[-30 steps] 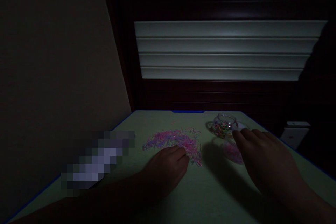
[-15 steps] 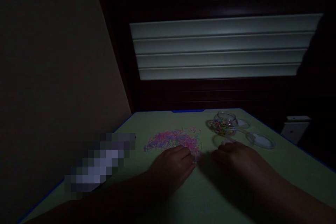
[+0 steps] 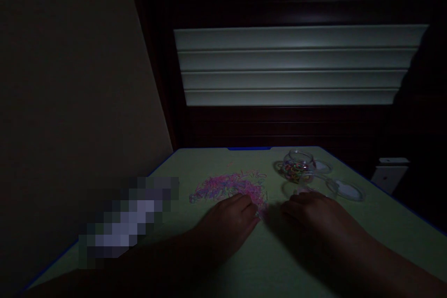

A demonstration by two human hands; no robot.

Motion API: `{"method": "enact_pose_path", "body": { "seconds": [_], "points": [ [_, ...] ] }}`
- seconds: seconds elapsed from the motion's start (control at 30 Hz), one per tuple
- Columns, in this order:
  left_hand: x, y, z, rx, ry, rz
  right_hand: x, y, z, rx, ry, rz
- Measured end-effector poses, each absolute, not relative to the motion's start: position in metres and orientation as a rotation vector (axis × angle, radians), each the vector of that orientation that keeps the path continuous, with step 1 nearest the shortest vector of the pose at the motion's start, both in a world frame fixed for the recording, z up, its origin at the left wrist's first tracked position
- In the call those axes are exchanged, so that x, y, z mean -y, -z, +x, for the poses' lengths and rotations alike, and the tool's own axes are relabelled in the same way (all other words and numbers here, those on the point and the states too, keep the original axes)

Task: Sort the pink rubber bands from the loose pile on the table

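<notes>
Pink and purple rubber bands (image 3: 223,185) lie heaped on our table (image 3: 202,160).
Our left hand (image 3: 232,218) curls at their near edge; our right hand (image 3: 314,214) curls by the nearer clear jar (image 3: 318,186). We can't tell how tightly, or if either holds any.

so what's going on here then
In dim light, a person has both hands over a table. The left hand, fingers curled, is at the near edge of a loose pile of small coloured loops. The right hand is to the right, in front of a clear container it partly hides; its grip cannot be seen. Beyond stands an open clear jar holding coloured loops.
</notes>
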State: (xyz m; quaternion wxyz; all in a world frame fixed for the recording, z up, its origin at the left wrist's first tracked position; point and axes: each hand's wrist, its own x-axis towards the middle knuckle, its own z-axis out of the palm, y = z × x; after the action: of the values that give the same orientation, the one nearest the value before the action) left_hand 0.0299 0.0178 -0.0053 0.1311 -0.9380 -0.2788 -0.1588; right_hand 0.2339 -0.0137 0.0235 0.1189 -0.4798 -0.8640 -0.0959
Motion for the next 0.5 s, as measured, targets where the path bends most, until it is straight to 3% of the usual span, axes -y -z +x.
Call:
{"method": "enact_pose_path", "body": {
  "seconds": [0.23, 0.5],
  "points": [
    [-0.0198, 0.0110, 0.0289, 0.765, 0.405, -2.650, 0.0172, -0.0235, 0.2334, 2.493, 0.403, -1.415],
    [-0.0156, 0.0121, 0.0358, 0.834, 0.348, -2.592, 0.0131, -0.0233, 0.2314, 2.541, 0.297, -1.421]
  ]
}}
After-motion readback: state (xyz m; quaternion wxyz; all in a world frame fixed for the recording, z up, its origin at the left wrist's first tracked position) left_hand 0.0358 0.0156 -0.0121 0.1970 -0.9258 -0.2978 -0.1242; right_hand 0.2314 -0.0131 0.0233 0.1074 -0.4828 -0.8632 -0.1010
